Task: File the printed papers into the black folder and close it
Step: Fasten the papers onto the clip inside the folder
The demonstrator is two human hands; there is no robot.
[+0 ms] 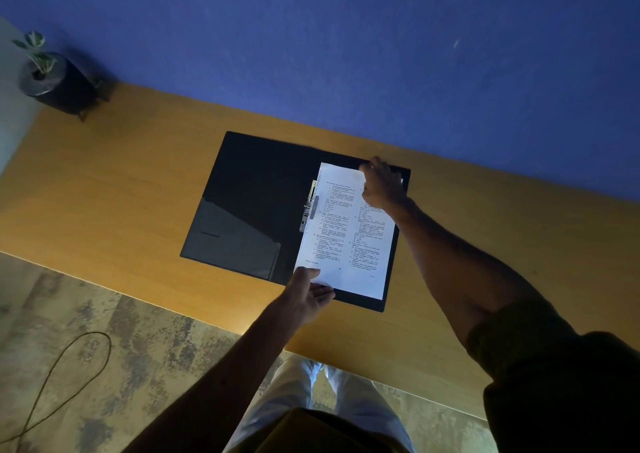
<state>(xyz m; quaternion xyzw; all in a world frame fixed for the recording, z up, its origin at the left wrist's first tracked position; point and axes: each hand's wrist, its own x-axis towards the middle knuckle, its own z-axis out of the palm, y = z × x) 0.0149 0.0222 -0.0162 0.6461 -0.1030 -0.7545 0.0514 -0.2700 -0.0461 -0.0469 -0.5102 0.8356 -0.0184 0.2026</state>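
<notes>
A black folder (249, 189) lies open on the wooden desk (121, 182). The printed papers (346, 238) rest on its right half, their left edge at the metal clip (309, 206) near the spine. My left hand (306, 295) pinches the papers' near left corner, thumb on top. My right hand (381, 184) presses on the papers' far right corner. The left half of the folder shows an inner pocket with nothing on it.
A small potted plant (52, 78) in a dark pot stands at the desk's far left corner. A blue wall (346, 37) runs behind the desk. A cable (69, 376) loops on the patterned floor at the lower left.
</notes>
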